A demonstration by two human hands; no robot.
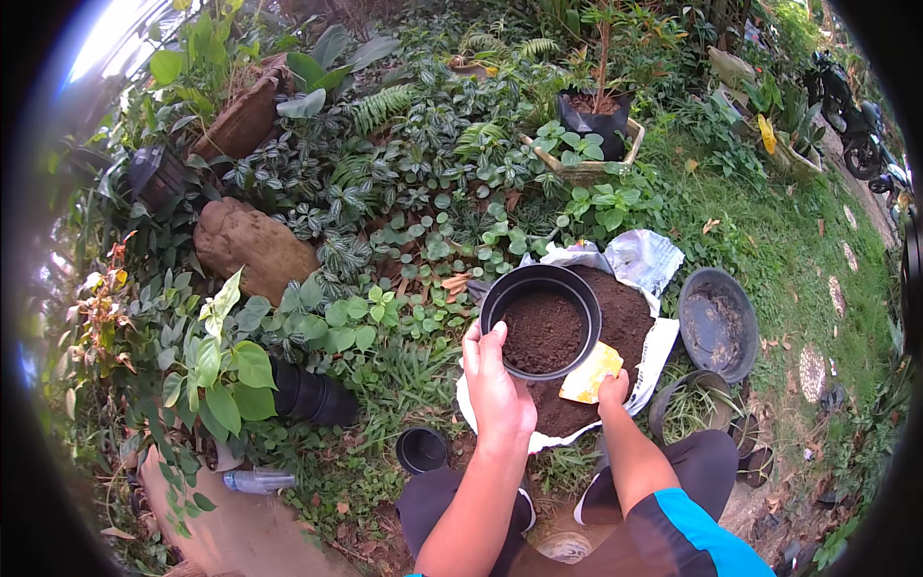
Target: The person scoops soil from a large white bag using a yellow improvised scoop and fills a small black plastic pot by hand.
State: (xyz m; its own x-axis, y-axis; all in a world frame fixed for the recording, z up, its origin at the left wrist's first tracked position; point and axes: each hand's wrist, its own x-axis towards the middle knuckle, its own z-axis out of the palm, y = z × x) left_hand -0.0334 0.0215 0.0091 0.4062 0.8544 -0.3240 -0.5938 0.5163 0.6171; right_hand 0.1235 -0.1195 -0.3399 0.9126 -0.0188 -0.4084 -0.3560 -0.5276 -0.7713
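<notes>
My left hand (499,386) grips the left rim of a round black plastic pot (593,306), which is partly filled with dark brown soil (544,332). In my right hand (613,389) is a flat yellow and white piece (593,373), its material unclear, close to the pot's lower right side. Beneath the pot lies an opened white sack (660,346) with more loose soil (620,310) heaped on it. The pot hides part of that heap.
Right of the sack are a dark basin (717,324) and a pot of cut greenery (692,407). A small black pot (422,451) stands near my knee. Leftwards lie stacked black pots (314,393), a large rock (252,249) and plastic cups (259,481). Behind stands a planter (577,172).
</notes>
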